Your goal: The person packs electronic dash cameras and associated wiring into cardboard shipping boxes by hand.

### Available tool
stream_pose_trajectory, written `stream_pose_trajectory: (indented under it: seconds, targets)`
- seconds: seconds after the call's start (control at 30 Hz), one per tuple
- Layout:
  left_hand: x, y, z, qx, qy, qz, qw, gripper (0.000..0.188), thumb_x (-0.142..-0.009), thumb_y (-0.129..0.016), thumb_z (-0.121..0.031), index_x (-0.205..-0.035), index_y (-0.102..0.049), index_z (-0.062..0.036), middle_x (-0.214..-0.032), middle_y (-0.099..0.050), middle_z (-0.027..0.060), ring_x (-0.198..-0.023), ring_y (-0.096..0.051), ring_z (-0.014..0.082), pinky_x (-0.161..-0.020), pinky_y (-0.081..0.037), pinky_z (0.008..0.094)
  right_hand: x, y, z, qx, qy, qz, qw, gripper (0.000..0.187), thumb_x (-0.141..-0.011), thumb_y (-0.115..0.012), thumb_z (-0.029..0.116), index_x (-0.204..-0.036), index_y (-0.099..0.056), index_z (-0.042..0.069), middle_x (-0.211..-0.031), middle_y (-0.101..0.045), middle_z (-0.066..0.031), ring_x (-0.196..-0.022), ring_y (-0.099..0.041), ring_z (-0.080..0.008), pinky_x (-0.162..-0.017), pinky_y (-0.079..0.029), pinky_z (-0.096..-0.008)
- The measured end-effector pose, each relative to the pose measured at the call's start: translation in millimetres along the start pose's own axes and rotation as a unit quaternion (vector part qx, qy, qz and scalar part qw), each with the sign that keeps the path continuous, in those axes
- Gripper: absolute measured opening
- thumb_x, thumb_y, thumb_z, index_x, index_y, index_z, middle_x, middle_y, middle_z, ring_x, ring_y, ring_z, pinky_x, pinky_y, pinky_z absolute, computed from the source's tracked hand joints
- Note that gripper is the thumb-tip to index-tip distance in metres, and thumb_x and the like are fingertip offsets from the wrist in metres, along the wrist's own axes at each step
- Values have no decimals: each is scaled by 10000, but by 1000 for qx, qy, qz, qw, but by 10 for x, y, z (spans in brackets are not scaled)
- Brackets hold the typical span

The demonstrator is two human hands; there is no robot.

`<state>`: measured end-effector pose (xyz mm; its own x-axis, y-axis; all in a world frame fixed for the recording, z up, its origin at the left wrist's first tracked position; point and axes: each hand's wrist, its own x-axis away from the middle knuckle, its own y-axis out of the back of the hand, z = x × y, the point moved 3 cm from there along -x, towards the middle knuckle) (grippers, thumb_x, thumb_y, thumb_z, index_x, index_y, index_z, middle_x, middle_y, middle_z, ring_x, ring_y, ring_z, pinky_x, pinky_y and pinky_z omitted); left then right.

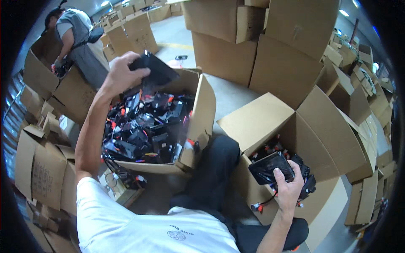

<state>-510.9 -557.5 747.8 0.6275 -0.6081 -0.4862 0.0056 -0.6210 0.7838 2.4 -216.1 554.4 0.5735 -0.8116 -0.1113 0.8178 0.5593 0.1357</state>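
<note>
My left hand is raised over the far edge of an open carton, gripping a flat black rectangular pack by its left end. Below it, many similar black packs with wires and red connectors lie jumbled inside that carton. On the right, my right hand holds another black pack, glossy and wrapped in film, with the thumb across its near side. A dark cable with red and white plugs hangs beneath it. This pack is over a second open carton holding more black packs.
Tall stacked cartons stand straight ahead. Several open cartons crowd the left side, and more pile up on the right. A co-worker bends over a carton at far left. My dark-trousered leg lies between the two pack cartons.
</note>
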Motion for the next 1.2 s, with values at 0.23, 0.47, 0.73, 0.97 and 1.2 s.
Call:
stream_pose_trajectory:
  seconds: [0.23, 0.47, 0.73, 0.97, 1.2]
  targets:
    - [-348, 599, -1504, 369, -120, -169, 906, 394, -1093, -916, -222, -1376, -796, 24, -1213, -851, 64, -1059, -790, 129, -983, -631, 297, -19, 434, 502, -109, 113, -127, 979, 413, -1130, -841, 95, -1472, -680, -71, -1275, -807, -73, -1140, -754, -155, -1088, -598, -343]
    - [593, -1434, -3502, 711, 80, 55, 696, 361, -1166, -819, -223, -1419, -711, 11, -1308, -788, 85, -1243, -741, 173, -1118, -592, 349, -99, 554, 1010, -501, 156, -192, 830, 354, -1266, -637, 258, -1496, -673, -10, -1404, -781, -102, -1266, -755, -233, -1129, -590, -387]
    - [1607, -2990, -4544, 724, 39, 148, 672, 693, -1227, -727, -264, -1780, -447, 47, -1592, -678, 153, -1455, -682, 212, -1265, -546, 403, 515, 983, 101, -172, 207, -380, 885, 790, -1221, -660, 540, -1733, -442, -21, -1566, -639, -146, -1433, -639, -217, -1251, -524, -409]
    - [1544, -3377, -4790, 724, 76, 352, 588, 650, -1137, -833, -243, -1654, -567, 47, -1275, -723, 37, -1165, -672, 119, -1061, -557, 298, 341, 1765, 207, -220, 193, -348, 891, 593, -1090, -837, 285, -1499, -595, -69, -1237, -730, -87, -1056, -683, -129, -986, -584, -309]
    - [923, -3848, -5271, 728, 33, 418, 543, 627, -1040, -957, -233, -1490, -651, 79, -1303, -802, 139, -1152, -818, 226, -1071, -692, 439, -548, 2498, -11, -263, 200, -114, 937, 902, -1044, -922, 590, -1620, -570, -8, -1360, -762, -67, -1161, -746, -123, -1021, -628, -331]
